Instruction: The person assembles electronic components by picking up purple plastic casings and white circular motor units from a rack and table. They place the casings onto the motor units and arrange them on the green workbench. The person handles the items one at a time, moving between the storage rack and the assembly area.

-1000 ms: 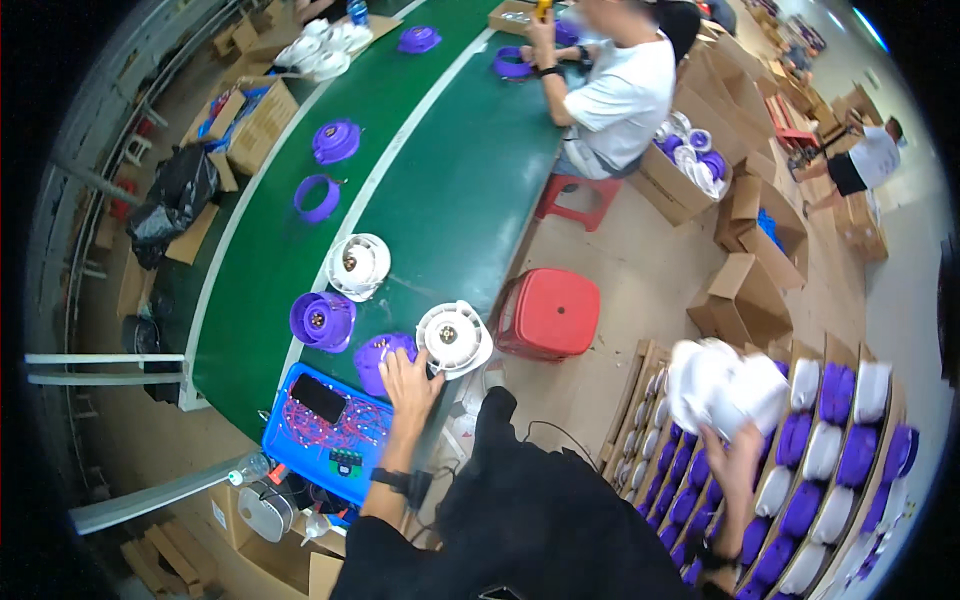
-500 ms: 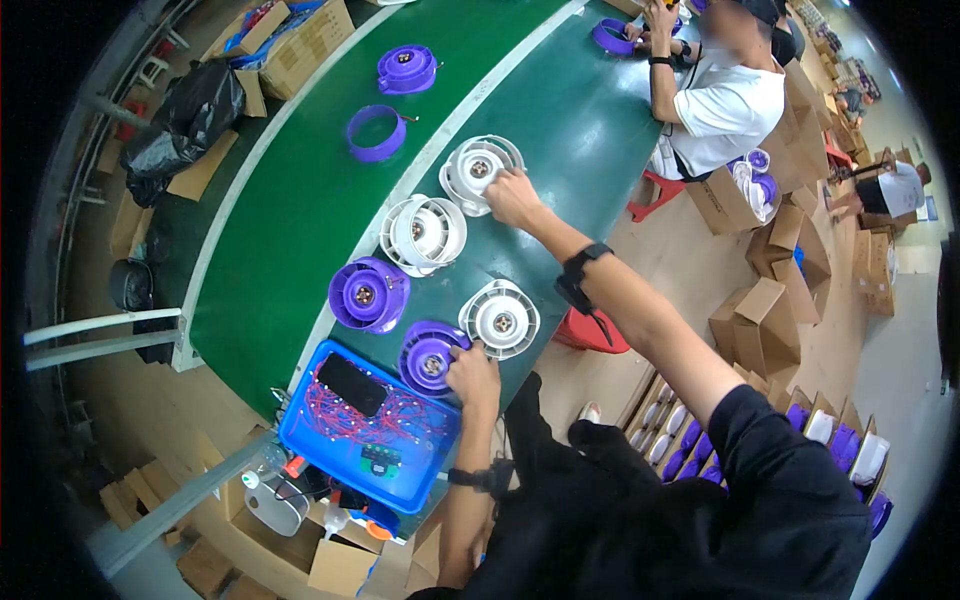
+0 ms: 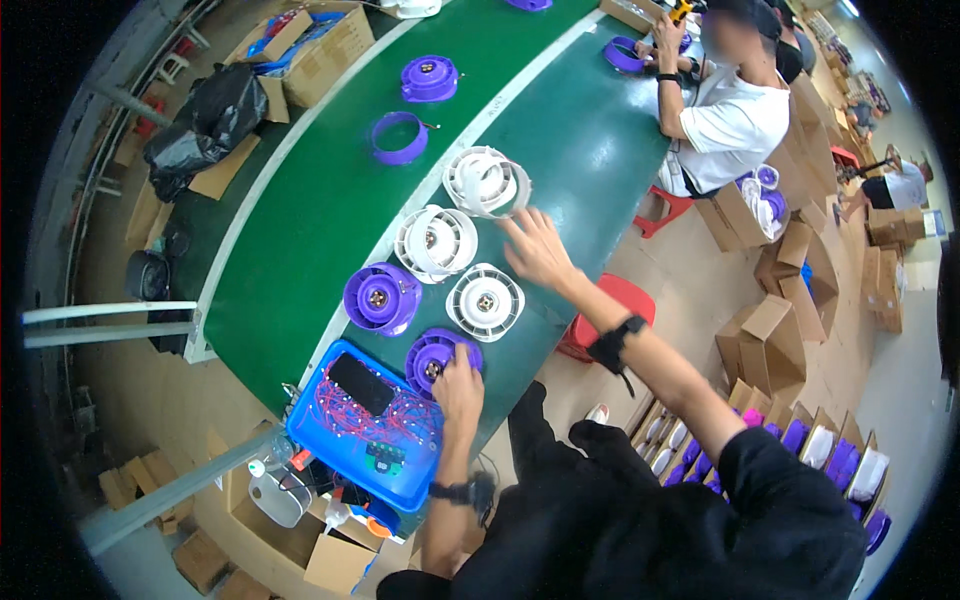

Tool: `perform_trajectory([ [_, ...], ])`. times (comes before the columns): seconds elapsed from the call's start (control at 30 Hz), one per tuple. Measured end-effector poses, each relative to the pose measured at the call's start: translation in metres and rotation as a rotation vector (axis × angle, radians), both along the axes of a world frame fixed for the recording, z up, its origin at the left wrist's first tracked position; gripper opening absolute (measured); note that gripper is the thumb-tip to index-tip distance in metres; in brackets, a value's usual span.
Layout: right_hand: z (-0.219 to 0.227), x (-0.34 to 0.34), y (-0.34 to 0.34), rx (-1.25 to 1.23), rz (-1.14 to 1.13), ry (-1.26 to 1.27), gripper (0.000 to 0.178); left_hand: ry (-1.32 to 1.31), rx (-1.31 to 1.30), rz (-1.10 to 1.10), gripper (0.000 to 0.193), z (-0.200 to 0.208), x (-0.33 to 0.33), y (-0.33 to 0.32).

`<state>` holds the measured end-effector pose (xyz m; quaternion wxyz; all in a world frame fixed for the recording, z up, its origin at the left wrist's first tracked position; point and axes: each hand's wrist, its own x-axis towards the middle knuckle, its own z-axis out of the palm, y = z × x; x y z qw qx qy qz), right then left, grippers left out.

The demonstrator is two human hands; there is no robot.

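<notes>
My left hand (image 3: 460, 388) is closed on the near edge of a round purple fan housing (image 3: 424, 352), fingers over its rim. A white finned housing (image 3: 486, 302) lies just beyond it, apart from my fingers. My right hand (image 3: 542, 252) has its fingers apart and holds nothing. It is nearest a white housing (image 3: 462, 180) at the far end of the group, on which a white ring (image 3: 525, 190) sits tilted. Between these stand another white housing (image 3: 436, 243) with a ring and a purple housing (image 3: 382, 298).
A blue tray (image 3: 300, 425) with red wires, a black phone and small green boards stands at the left. Beyond the white strip lie a purple ring (image 3: 400, 157) and a purple housing (image 3: 430, 78). A co-worker (image 3: 740, 130) sits at the far right, near a red stool (image 3: 625, 300).
My right hand has come off the far white housing, nearer to me, its fingers spreading. The near white housing has shifted away and left, toward the group. My left hand stays at the purple housing.
</notes>
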<state>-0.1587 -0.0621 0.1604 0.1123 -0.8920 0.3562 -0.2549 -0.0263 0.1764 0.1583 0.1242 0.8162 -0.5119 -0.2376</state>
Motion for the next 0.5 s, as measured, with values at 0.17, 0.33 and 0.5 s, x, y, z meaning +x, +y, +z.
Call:
perform_trajectory([
  [0.17, -0.041, -0.101, 0.078, 0.317, 0.007, -0.080, 0.035, 0.670, -0.092, 0.180, 0.031, 0.090, 0.084, 0.027],
  [0.33, -0.062, -0.225, 0.161, 0.653, -0.223, 0.029, 0.025, 1.067, -0.445, 0.333, 0.026, 0.131, 0.226, 0.017],
  [0.5, -0.051, -0.286, 0.211, 0.998, -0.357, 0.054, 0.025, 0.592, -0.463, 0.359, 0.019, 0.077, 0.323, -0.078],
])
